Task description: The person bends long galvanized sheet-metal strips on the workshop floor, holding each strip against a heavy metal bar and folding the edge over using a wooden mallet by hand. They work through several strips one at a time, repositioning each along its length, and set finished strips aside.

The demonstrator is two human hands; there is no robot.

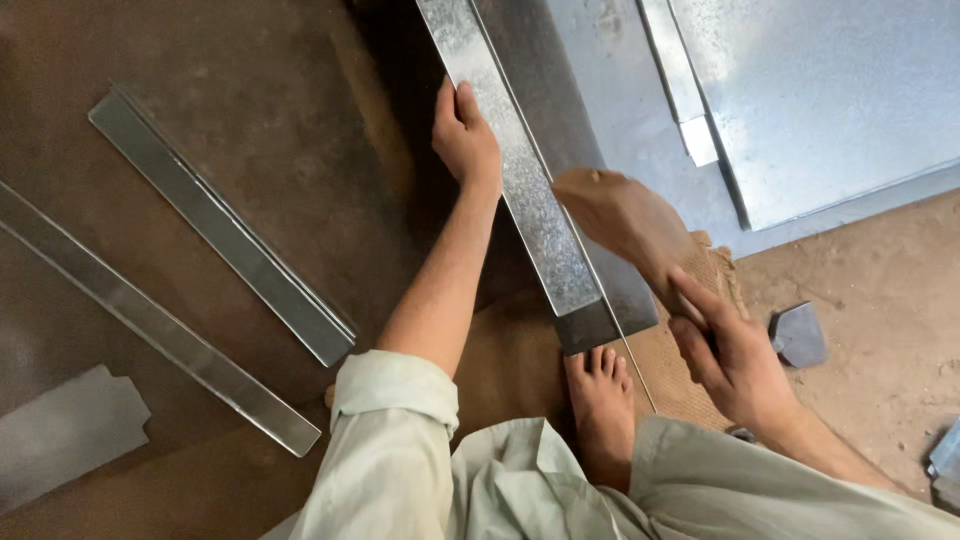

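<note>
From my remote view, the galvanized strip (520,170) under the left hand (465,135) runs out of the top edge, so I cannot see its far end. The right hand (735,360) closes over a tool handle that its fingers hide; I cannot identify the tool. A blurred foot (625,220) covers part of the dark steel bar (600,320). The large galvanized sheet (830,90) is cut off at the top and right edges. A long strip (150,320) at left leaves the frame.
</note>
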